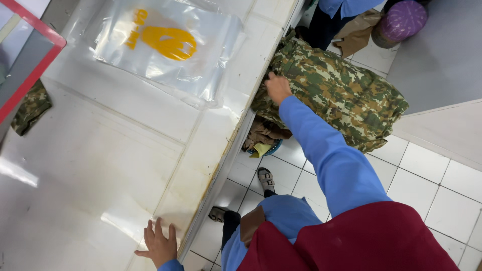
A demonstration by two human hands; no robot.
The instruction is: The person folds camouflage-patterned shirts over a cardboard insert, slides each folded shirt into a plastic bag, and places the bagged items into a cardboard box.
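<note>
My right hand (pixel 277 87) reaches out in a blue sleeve and grips the edge of a green and brown camouflage garment (pixel 341 93) that lies bunched beside the white table (pixel 100 165). My left hand (pixel 159 244) rests flat with fingers spread on the table's near edge, holding nothing. A clear plastic bag (pixel 165 45) with a yellow print lies flat on the table farther away.
A blue basket (pixel 266 146) with brown cloth and a yellow piece sits under the garment on the white tiled floor. Another camouflage piece (pixel 31 106) lies at the left by a red-edged frame (pixel 35 55). Another person (pixel 341 15) in blue stands at the top.
</note>
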